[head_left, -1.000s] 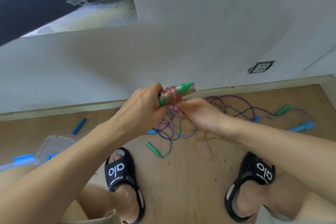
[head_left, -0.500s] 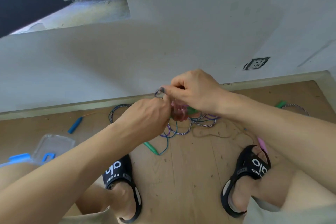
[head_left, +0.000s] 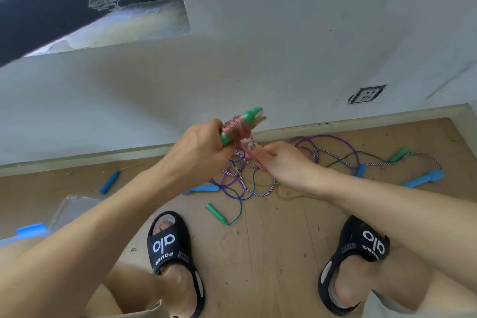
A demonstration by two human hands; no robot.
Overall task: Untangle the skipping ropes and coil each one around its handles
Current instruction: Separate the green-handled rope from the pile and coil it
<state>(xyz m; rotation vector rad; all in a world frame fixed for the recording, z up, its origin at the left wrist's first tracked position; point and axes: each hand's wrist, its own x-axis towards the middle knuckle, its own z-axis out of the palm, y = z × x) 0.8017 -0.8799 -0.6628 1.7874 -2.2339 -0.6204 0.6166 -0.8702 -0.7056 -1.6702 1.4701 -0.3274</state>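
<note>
My left hand (head_left: 204,147) grips a pair of green handles (head_left: 247,117) held up in front of the wall, with pink rope (head_left: 236,126) coiled round them. My right hand (head_left: 278,160) is just below and to the right, pinching the loose end of the pink rope near the coil. On the floor beneath lies a tangle of purple, striped and dark ropes (head_left: 245,178). A green handle (head_left: 215,213), blue handles (head_left: 204,189) (head_left: 423,179) (head_left: 109,181) and another green handle (head_left: 398,154) lie spread around it.
A clear plastic box (head_left: 69,208) with a blue clip stands at the left on the wooden floor. My feet in black slides (head_left: 170,248) (head_left: 361,245) flank the floor below the tangle. The white wall, skirting board and a socket (head_left: 366,94) are behind.
My right hand has swung from above the handles down to below them, carrying the pink rope round. The green handle tips show again above my left hand.
</note>
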